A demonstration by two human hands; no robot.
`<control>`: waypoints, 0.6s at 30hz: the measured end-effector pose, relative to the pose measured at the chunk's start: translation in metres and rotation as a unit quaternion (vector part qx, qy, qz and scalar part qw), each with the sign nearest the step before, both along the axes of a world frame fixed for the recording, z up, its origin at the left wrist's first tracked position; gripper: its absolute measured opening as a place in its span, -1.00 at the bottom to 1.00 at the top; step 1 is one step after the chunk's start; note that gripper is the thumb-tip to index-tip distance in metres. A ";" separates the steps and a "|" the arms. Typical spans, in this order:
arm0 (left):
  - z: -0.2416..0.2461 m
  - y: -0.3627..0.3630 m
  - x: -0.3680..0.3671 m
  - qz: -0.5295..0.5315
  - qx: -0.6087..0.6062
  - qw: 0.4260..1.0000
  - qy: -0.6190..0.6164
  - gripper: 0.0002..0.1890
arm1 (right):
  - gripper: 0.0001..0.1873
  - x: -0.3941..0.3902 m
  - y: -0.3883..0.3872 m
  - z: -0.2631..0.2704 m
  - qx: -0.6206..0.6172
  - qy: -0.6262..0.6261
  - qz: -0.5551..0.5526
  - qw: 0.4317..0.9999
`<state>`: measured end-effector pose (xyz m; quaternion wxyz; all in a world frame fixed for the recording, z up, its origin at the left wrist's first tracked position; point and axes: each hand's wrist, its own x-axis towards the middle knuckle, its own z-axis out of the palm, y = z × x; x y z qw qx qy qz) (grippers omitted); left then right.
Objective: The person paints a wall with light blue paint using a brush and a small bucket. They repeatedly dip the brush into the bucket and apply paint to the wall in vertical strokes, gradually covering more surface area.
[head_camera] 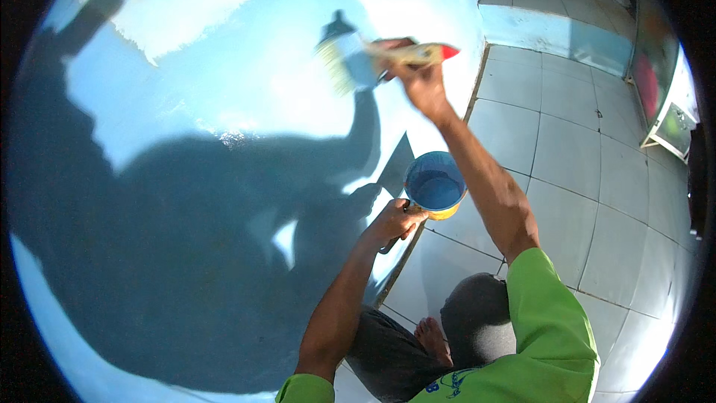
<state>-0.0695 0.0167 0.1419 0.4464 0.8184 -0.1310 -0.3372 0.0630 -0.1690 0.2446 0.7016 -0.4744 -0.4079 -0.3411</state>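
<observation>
My right hand (422, 81) grips a wide paintbrush (411, 55) by its pale wooden handle, which ends in a red tip. The brush's light bristles point left and lie at or very close to the light blue wall (224, 89); blur hides whether they touch. Lower down, my left hand (397, 221) holds a dipper (442, 214) by its handle. Blue paint (437, 189) lies inside this yellow-orange dipper, and blue also coats its inner wall. The dipper is upright, just right of the wall's lower edge and above the floor.
Large pale floor tiles (565, 224) run along the foot of the wall. A low light blue ledge (559, 33) crosses the far end. At the right stands a framed panel (674, 129). My shadow (196, 268) covers much of the wall; my bare foot (432, 338) is below.
</observation>
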 end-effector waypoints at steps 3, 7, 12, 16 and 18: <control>-0.004 0.005 0.001 -0.010 -0.013 1.000 -0.010 -0.73 | -0.72 0.018 -0.034 -0.008 0.090 0.199 -0.152 0.964; -0.011 0.007 0.003 0.007 -0.037 0.999 0.005 -0.72 | -0.75 0.007 -0.029 -0.013 -0.005 0.253 -0.346 0.904; -0.011 0.006 0.003 0.008 -0.030 0.999 0.008 -0.71 | -0.72 -0.036 0.028 0.068 -0.125 0.189 -0.353 0.908; -0.009 0.008 0.002 0.006 -0.031 0.999 0.024 -0.73 | -0.76 -0.064 0.061 0.132 0.029 0.097 -0.232 0.967; -0.007 0.000 0.002 0.014 -0.030 0.999 0.025 -0.72 | -0.60 -0.064 0.059 0.146 0.094 0.044 -0.125 0.987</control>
